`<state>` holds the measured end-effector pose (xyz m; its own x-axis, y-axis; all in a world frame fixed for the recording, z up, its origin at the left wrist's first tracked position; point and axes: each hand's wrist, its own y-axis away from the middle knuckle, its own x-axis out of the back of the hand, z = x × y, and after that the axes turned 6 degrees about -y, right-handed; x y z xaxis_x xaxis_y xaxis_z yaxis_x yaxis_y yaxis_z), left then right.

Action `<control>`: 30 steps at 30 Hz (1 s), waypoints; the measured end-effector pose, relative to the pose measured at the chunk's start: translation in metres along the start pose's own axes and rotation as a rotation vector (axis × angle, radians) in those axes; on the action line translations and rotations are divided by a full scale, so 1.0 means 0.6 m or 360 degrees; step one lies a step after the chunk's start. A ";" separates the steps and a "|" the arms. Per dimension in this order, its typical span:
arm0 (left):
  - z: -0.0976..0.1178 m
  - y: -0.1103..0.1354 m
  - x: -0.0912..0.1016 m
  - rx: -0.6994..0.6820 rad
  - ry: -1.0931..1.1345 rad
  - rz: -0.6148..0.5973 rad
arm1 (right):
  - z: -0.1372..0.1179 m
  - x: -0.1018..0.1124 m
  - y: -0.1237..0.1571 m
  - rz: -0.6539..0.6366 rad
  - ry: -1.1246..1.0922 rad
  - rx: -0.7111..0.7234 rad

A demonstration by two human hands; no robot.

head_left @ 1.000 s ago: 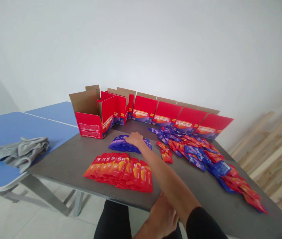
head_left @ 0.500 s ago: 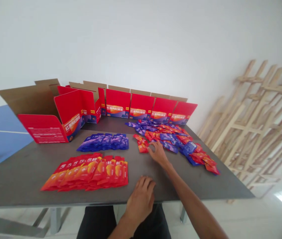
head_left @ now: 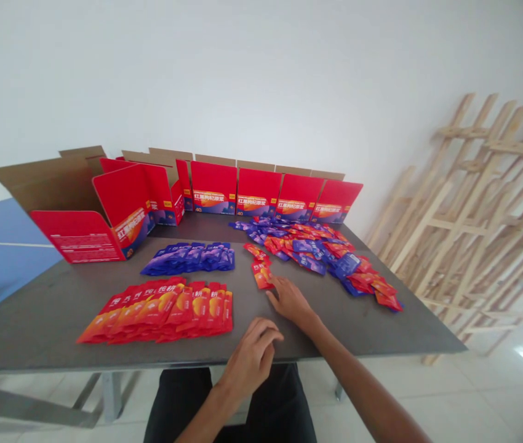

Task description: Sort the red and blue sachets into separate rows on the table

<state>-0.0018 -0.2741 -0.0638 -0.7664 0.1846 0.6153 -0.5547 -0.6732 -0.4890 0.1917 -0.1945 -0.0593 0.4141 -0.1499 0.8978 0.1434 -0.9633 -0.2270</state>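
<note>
Near the bench's (head_left: 335, 326) front edge, left of centre, lies the red row (head_left: 151, 311), the blue row (head_left: 192, 257) behind; a nudge from the left hand (head_left: 253, 352), its fingers curled and empty, could splay the red. The right hand's (head_left: 290, 300) fingers touch loose red sachets (head_left: 260, 272) mid-bench; grasp unclear, a weak pinch could slip. Toward the right edge, the mixed pile's (head_left: 317, 251) overlaps could snag.

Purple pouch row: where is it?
In the head view, the purple pouch row lies on the table left of centre, just beyond the fanned red pouches and right of the nearest open carton.
</note>
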 end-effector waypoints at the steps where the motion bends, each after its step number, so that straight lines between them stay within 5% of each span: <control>1: 0.001 -0.002 0.002 -0.0011 0.0006 0.0012 | -0.003 0.003 0.014 0.0017 0.0001 -0.0006; 10: -0.003 -0.020 0.003 0.0061 -0.0390 0.0139 | -0.050 0.014 0.129 0.0041 -0.0101 0.0131; 15: -0.025 -0.028 -0.017 0.0031 -0.0771 0.0028 | -0.038 0.022 0.175 0.0080 -0.0374 0.0222; 21: -0.019 -0.074 -0.037 0.0198 -0.0977 -0.0169 | 0.027 0.033 0.067 0.0480 -0.0526 -0.0245; 25: 0.007 -0.082 -0.041 0.0273 -0.0945 -0.0146 | 0.030 0.017 -0.007 0.0302 -0.0353 -0.0313; 30: 0.023 -0.051 -0.037 0.0372 -0.0897 -0.0082 | 0.000 0.007 -0.009 0.0060 -0.0513 -0.0077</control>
<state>0.0368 -0.2675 -0.0540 -0.4155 -0.1433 0.8982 -0.4518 -0.8246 -0.3406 0.1926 -0.1901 -0.0544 0.6825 -0.1151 0.7217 0.0826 -0.9690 -0.2327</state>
